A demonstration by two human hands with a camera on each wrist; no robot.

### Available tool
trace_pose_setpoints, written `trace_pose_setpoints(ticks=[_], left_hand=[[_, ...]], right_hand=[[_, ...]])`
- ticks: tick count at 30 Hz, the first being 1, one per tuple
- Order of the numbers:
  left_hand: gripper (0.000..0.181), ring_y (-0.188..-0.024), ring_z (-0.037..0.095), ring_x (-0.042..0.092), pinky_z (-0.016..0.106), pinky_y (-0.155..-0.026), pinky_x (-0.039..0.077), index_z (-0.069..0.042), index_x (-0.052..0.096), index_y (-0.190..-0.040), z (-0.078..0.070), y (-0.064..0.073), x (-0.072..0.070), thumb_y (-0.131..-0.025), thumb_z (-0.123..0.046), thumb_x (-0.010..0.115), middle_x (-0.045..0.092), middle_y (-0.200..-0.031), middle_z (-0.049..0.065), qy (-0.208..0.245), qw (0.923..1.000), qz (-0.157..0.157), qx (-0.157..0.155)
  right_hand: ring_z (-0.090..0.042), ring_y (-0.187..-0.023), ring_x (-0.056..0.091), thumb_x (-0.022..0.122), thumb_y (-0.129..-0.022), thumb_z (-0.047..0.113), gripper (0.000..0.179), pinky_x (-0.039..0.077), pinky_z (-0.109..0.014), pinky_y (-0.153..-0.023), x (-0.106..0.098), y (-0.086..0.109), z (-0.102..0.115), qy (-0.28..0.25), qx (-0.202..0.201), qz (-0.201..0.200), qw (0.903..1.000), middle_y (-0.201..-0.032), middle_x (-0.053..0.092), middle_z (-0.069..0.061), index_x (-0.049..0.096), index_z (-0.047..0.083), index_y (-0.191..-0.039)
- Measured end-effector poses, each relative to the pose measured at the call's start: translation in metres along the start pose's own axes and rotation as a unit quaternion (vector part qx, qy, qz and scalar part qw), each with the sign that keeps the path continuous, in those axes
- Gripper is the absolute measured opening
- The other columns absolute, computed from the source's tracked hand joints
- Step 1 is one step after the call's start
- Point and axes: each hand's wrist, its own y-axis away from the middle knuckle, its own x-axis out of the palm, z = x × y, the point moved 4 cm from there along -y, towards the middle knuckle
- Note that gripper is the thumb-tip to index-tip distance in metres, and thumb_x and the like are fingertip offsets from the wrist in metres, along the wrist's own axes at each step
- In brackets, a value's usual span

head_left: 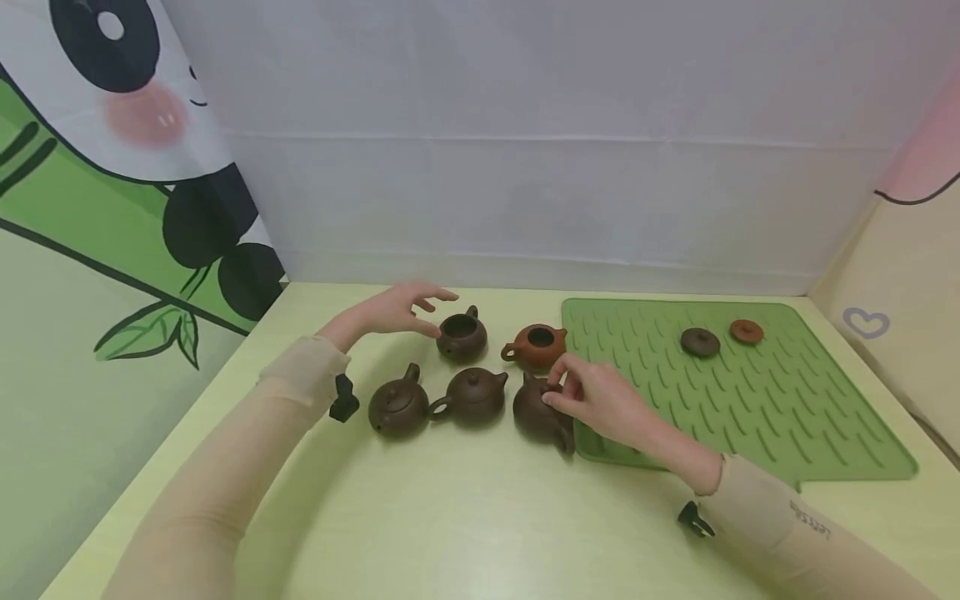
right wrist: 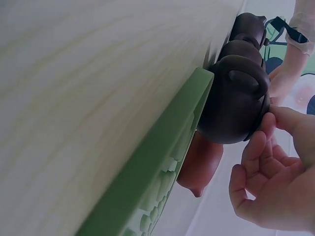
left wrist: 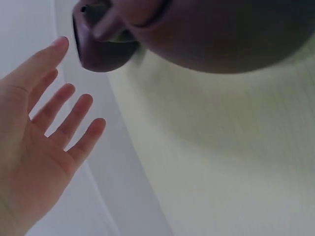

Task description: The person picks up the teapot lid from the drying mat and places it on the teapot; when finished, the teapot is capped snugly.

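My right hand (head_left: 600,396) pinches the lid of a dark brown teapot (head_left: 531,417) with thumb and forefinger, the lid still seated on the pot. The fingertips hide the lid's knob, and the handle points toward me. In the right wrist view the same teapot (right wrist: 226,108) stands close against the mat's edge. My left hand (head_left: 397,310) hovers with fingers spread, its thumb beside a lidless dark teapot (head_left: 465,346). The left wrist view shows that hand (left wrist: 47,128) holding nothing. A lidless reddish-brown teapot (head_left: 536,357) stands behind the pot at my right hand.
Two more lidded dark teapots, one at left (head_left: 397,408) and one in the middle (head_left: 476,398), stand in the front row. On the right lies a ridged green mat (head_left: 750,408) bearing a dark lid (head_left: 700,342) and a reddish lid (head_left: 747,332). A pale wall closes off the table's back.
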Motion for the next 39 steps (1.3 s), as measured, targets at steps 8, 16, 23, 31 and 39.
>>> trace_pose_setpoints(ticks=[8,16,23,31,39], left_hand=[[0.069,-0.134,0.037,0.052,0.056,-0.108,0.044,-0.017,0.045,-0.148,0.024,-0.002,0.014,-0.087,-0.027,0.076,0.043,-0.156,0.005,0.013,0.9998,0.010,0.012],[0.058,-0.129,0.036,0.056,0.053,-0.108,0.044,-0.019,0.052,-0.143,0.034,-0.006,0.021,-0.089,-0.024,0.074,0.057,-0.143,0.009,0.051,0.9982,0.021,0.024],[0.056,-0.129,0.039,0.055,0.051,-0.109,0.044,-0.011,0.051,-0.143,0.038,-0.005,0.024,-0.091,-0.015,0.071,0.056,-0.141,0.016,0.099,0.9938,0.021,0.046],[0.056,-0.130,0.039,0.053,0.053,-0.110,0.042,-0.011,0.050,-0.143,0.038,-0.007,0.024,-0.091,-0.016,0.071,0.055,-0.141,0.017,0.104,0.9934,0.022,0.043],[0.057,-0.132,0.040,0.052,0.056,-0.111,0.040,-0.013,0.050,-0.143,0.035,-0.009,0.021,-0.090,-0.018,0.072,0.055,-0.142,0.016,0.085,0.9957,0.026,0.028]], right_hand=[[-0.004,-0.054,0.051,0.073,-0.090,0.021,0.016,0.042,-0.021,-0.050,0.006,0.006,0.006,-0.009,-0.008,-0.004,0.9999,-0.065,0.060,0.007,0.060,0.015,-0.096],[-0.004,-0.054,0.050,0.073,-0.090,0.021,0.015,0.042,-0.021,-0.050,0.007,0.007,0.007,-0.012,-0.008,-0.007,0.9999,-0.065,0.060,0.008,0.060,0.016,-0.097],[-0.003,-0.054,0.049,0.074,-0.089,0.021,0.017,0.041,-0.020,-0.050,0.007,0.005,0.009,-0.011,-0.023,-0.004,0.9997,-0.065,0.059,0.009,0.060,0.015,-0.097],[-0.008,-0.059,0.053,0.071,-0.091,0.025,0.023,0.045,-0.022,-0.053,-0.016,-0.003,-0.004,-0.019,0.001,0.062,0.9979,-0.072,0.064,-0.003,0.061,0.010,-0.105],[-0.009,-0.068,0.058,0.067,-0.095,0.027,0.024,0.049,-0.025,-0.062,-0.063,-0.007,-0.040,0.067,0.002,0.075,0.9950,-0.080,0.068,-0.004,0.063,0.011,-0.112]])
